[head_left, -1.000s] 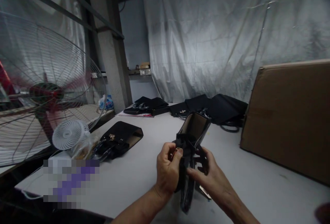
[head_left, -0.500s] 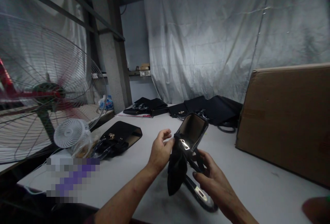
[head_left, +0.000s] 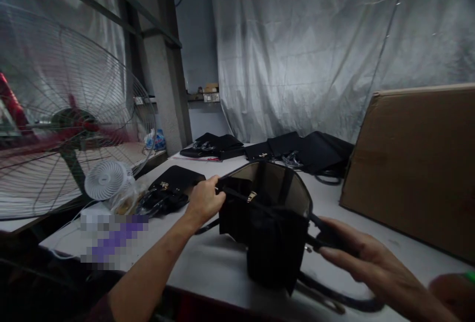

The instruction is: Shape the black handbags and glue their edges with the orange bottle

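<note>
A black handbag (head_left: 267,228) stands on the white table (head_left: 208,257) in front of me, its mouth pulled wide so the tan lining shows. My left hand (head_left: 203,201) is closed on the bag's left rim. My right hand (head_left: 356,257) grips the right side by a black strap, fingers wrapped over it. A long black strap (head_left: 334,297) trails from the bag across the table near the front edge.
A large standing fan (head_left: 70,124) spins at the left, with a small white fan (head_left: 106,179) beside it. Another black bag (head_left: 170,191) lies left of mine. More black bags (head_left: 297,151) lie at the back. A big cardboard box (head_left: 415,163) stands at the right.
The bag was narrow and held up between my hands. Now my hands have moved apart, stretching its mouth wide open, and the bag sits lower on the table.
</note>
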### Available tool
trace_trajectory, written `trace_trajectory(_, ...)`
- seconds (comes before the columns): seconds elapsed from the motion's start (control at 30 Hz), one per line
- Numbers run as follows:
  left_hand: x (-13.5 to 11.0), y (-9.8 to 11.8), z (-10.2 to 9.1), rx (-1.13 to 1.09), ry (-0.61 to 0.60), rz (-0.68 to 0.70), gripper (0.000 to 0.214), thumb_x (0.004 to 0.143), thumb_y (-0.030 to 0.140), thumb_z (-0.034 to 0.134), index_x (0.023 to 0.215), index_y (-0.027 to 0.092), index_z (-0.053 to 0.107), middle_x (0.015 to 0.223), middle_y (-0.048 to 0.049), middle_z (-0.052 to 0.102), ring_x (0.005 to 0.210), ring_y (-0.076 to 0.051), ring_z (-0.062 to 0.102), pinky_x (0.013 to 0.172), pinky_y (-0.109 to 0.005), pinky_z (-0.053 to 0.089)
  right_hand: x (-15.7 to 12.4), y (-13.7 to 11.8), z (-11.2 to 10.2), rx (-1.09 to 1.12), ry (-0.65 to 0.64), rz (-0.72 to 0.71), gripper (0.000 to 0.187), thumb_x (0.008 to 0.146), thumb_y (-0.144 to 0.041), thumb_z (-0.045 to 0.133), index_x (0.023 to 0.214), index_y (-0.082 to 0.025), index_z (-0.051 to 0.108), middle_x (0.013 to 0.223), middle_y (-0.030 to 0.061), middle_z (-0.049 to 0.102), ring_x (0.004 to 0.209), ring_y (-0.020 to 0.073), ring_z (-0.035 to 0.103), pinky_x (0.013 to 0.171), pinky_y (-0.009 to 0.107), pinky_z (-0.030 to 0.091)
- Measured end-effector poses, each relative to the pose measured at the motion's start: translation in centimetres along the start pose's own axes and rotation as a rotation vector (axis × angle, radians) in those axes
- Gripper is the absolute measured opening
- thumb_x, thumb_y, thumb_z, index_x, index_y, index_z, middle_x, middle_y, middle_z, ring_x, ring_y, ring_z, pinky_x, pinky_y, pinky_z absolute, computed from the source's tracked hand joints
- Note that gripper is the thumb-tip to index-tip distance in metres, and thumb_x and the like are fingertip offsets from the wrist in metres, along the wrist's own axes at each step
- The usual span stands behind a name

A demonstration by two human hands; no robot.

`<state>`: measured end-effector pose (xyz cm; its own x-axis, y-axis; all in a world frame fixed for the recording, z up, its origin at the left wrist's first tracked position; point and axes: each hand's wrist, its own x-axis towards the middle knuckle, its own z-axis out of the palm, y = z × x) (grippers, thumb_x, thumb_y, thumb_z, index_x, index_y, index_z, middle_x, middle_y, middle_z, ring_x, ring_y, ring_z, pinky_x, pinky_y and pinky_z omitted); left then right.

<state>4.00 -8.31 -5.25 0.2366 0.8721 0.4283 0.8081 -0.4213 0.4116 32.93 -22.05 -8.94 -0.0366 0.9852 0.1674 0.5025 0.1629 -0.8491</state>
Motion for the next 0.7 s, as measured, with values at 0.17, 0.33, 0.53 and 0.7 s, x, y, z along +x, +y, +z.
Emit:
trace_trajectory(0.17,-2.6,0.8,-0.6,0.058,-0.096,0.108,0.013,0.074,0.021,0.055,0.086,0.02,0.059,0.073,-0.0025,0.064,0.067,-0.018,0.059,0.059,-0.026,0.033,0.0,1.6,1.0,-0.383,0.488,-0.197,0.05,0.086,-0.043,0.053,0.132,-0.023,0.053,0.132,0.0107,0.057,0.122,0.0336,0.05,0.106,0.054,0.036)
trace_trajectory(0.33,-2.9,1.9,0.1,0.058,-0.089,0.113,0.015,0.075,0.021,0.053,0.089,0.021,0.056,0.079,-0.0043,0.066,0.076,-0.022,0.062,0.063,-0.029,0.035,-2.9,0.5,8.5,-0.563,0.702,-0.636,0.065,0.081,-0.011,0.057,0.139,-0.038,0.041,0.13,0.0061,0.055,0.119,0.0298,0.051,0.097,0.049,0.045)
trace_trajectory(0.53,-3.0,1.6,-0.2,-0.051,-0.112,0.151,0.033,0.074,0.016,0.049,0.106,0.023,0.056,0.087,-0.0038,0.068,0.081,-0.023,0.064,0.069,-0.029,0.039,-1.5,2.5,14.7,-0.653,0.432,-0.506,0.06,0.08,-0.01,0.05,0.14,-0.016,0.041,0.136,0.0162,0.052,0.124,0.0333,0.048,0.098,0.049,0.046)
trace_trajectory(0.7,-4.0,2.1,-0.7,-0.146,-0.221,0.224,0.04,0.072,0.013,0.049,0.109,0.024,0.058,0.09,-0.0028,0.069,0.082,-0.022,0.064,0.069,-0.028,0.04,5.2,-0.3,14.4,-0.62,0.278,-0.04,0.041,0.08,-0.013,0.047,0.12,-0.013,0.059,0.114,0.0196,0.064,0.099,0.0337,0.063,0.084,0.046,0.05)
